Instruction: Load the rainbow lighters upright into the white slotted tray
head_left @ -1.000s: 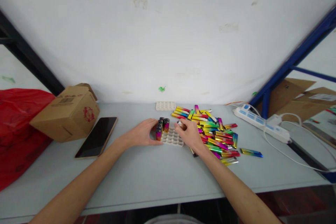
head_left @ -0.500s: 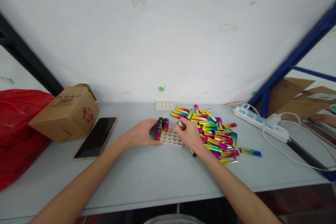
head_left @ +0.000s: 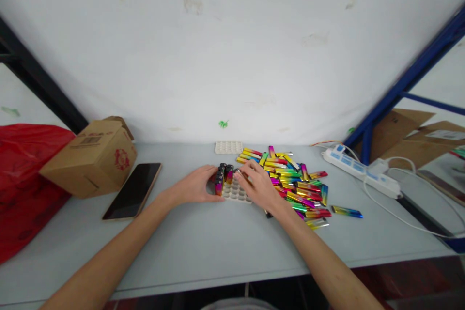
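Observation:
A white tray with round holes (head_left: 237, 193) lies on the table, several upright lighters (head_left: 220, 177) with black tops filling its left end. My left hand (head_left: 198, 185) is curled round that end, thumb at the near corner and fingers behind the lighters. Over the middle of the tray, my right hand (head_left: 257, 183) pinches a lighter (head_left: 237, 171), of which only a bit of the top shows at the fingertips. Just right of this hand lies a loose heap of shiny multicoloured lighters (head_left: 300, 189).
A second white tray (head_left: 228, 147) sits by the wall. At left are a tablet-like black-screened device (head_left: 133, 190), a cardboard box (head_left: 92, 155) and a red plastic bag (head_left: 29, 184). A white power strip (head_left: 361, 170) with cables lies at right, by a blue frame (head_left: 367, 140).
My right hand has moved slightly left over the tray, bringing the lighter beside the standing ones. The left hand stays put. Another person's hand at far right has gone out of sight.

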Action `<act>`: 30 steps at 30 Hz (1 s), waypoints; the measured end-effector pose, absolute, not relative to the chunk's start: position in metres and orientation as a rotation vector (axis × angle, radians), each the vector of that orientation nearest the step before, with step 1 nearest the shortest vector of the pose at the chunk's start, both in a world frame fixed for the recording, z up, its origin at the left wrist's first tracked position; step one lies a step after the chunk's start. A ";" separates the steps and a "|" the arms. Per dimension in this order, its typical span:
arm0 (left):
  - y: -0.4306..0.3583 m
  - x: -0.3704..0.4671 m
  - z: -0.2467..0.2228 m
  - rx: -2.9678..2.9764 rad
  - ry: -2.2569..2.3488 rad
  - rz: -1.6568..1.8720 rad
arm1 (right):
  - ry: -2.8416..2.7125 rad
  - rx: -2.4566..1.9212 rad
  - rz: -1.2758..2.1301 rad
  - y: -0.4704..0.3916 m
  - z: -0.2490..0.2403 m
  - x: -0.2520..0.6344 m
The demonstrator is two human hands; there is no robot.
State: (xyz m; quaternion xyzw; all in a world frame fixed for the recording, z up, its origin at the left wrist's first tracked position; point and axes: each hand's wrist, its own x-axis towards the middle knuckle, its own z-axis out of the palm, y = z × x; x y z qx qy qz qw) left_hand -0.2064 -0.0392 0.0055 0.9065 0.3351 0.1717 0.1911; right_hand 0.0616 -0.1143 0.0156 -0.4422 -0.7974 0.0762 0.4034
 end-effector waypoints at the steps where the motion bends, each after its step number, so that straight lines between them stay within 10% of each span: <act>1: -0.040 -0.206 0.006 2.547 0.947 0.478 | -2.030 -1.130 0.191 -0.115 0.016 0.062; 30: -0.038 -0.203 0.004 2.573 0.931 0.513 | -2.189 -1.710 0.291 -0.158 0.062 0.119</act>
